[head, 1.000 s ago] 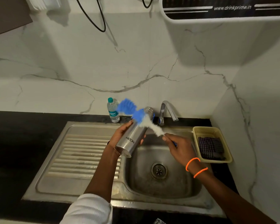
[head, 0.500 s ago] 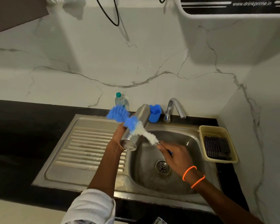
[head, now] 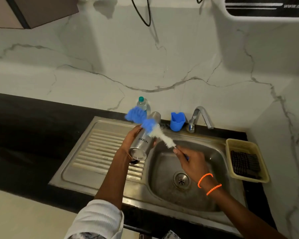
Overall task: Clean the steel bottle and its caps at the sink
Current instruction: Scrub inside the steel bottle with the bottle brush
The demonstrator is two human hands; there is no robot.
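A steel bottle [head: 141,144] marked MILTON lies tilted in my left hand [head: 130,138], base toward me and neck pointing away, above the left rim of the sink [head: 162,195]. My right hand [head: 192,163] grips the handle of a bottle brush [head: 150,126] with blue and white bristles. The brush lies across the outside of the bottle's upper part, its blue tip sticking out past the bottle to the left. A blue cap [head: 177,121] stands upside down on the ledge behind the basin.
A tap [head: 199,116] rises behind the basin. A small plastic water bottle [head: 141,103] stands at the back wall. A yellow basket [head: 247,159] with a dark scrub pad sits right of the sink. The ribbed drainboard [head: 102,152] lies to the left.
The view has shifted, bringing the blue cap into sight. The bottle's base has tipped more toward me and the brush has slid further across its upper part.
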